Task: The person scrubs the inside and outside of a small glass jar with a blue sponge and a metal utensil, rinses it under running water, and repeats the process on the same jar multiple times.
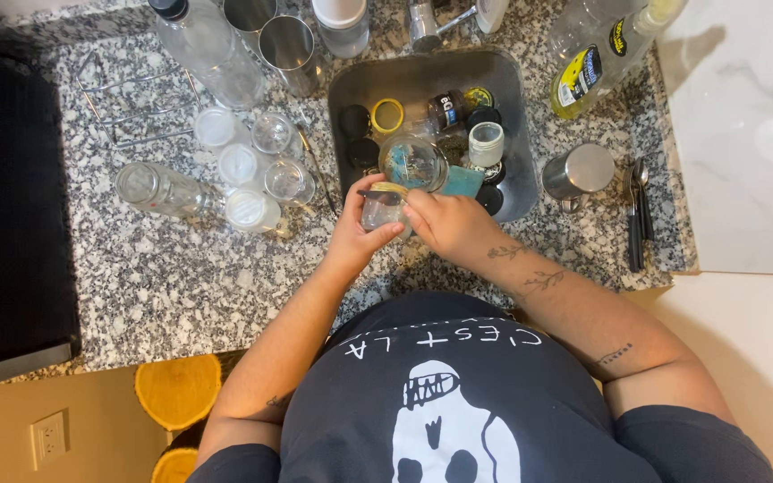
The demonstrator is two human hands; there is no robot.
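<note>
My left hand (pixel 355 234) grips a small clear glass jar (pixel 381 211) at the front edge of the steel sink (pixel 422 76). My right hand (pixel 451 224) presses against the jar's right side, fingers curled over its mouth; what it holds there is hidden. Just beyond the hands, inside the sink, a larger open glass jar (pixel 411 162) stands with bluish water in it. Around it lie a yellow lid ring (pixel 387 115), several black lids (pixel 355 119), a small white-capped jar (pixel 486 143) and a teal sponge (pixel 463 182).
Left of the sink, several clean glass jars (pixel 252 165) and a lying bottle (pixel 158 189) rest on the granite counter (pixel 172 277). Steel cups (pixel 286 45) and bottles line the back. A steel cup (pixel 577 171) and cutlery (pixel 637 215) lie right. A black appliance (pixel 6 206) sits far left.
</note>
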